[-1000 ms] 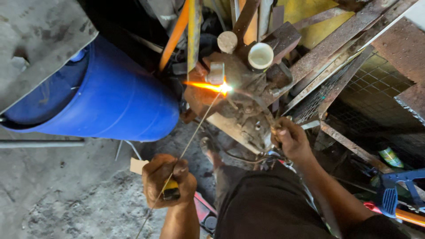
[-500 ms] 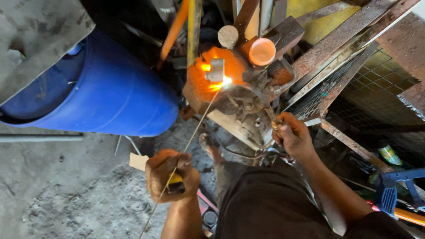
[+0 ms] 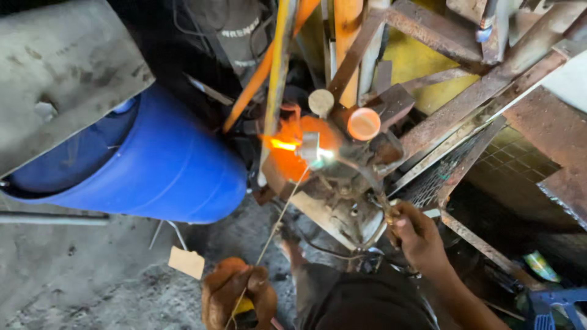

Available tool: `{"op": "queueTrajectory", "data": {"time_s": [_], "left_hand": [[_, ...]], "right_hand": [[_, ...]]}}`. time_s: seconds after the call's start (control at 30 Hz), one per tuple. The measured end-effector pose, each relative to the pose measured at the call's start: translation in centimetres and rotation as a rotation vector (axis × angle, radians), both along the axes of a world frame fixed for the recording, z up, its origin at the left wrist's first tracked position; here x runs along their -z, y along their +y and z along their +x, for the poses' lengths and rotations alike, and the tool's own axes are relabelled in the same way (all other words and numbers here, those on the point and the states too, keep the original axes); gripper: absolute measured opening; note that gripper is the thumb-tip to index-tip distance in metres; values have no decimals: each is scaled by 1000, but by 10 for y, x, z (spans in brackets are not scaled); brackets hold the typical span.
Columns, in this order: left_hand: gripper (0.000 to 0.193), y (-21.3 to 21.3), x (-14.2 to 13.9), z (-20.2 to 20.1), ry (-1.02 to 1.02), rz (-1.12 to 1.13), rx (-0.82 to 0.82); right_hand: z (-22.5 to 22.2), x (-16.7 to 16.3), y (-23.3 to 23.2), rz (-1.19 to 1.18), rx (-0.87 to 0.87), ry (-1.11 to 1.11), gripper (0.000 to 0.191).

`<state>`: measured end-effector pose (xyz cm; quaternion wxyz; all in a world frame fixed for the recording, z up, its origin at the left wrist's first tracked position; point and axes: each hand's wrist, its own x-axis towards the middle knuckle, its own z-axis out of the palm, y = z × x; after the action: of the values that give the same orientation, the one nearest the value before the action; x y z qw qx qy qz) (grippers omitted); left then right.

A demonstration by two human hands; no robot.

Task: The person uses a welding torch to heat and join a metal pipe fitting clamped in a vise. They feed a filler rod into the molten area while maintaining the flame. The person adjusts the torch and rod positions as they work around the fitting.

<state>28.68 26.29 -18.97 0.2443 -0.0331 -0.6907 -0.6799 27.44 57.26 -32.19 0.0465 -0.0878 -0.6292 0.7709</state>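
Left hand [image 3: 239, 293], at six o'clock, pinches the thin filler rod [image 3: 282, 214]; right hand [image 3: 419, 235], at four o'clock, grips the torch [image 3: 367, 180]. Flame meets the glowing metal workpiece [image 3: 299, 150] at centre; feeding the rod tip steadily into the melt seems best

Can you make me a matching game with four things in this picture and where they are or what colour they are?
Things:
1. barrel
2. thin rod
3. torch
4. small cup

Descriptions:
A. held in the right hand
B. big and blue, lying on its side
C. round and orange-lit, just above the flame
D. held in the left hand, its tip reaching up to the glowing spot

Pairs: 1-B, 2-D, 3-A, 4-C
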Motion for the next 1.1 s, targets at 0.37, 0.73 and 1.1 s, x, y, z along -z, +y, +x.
{"op": "queueTrajectory", "data": {"time_s": [0.37, 0.73, 1.1], "left_hand": [[12, 15, -2, -39, 530, -511, -329], [23, 14, 10, -40, 576, -493, -318], [19, 12, 8, -38, 556, -450, -214]], "right_hand": [[3, -61, 8, 297, 11, -227, 43], [8, -70, 9, 342, -114, -243, 35], [9, -63, 8, 242, -126, -248, 30]]}}
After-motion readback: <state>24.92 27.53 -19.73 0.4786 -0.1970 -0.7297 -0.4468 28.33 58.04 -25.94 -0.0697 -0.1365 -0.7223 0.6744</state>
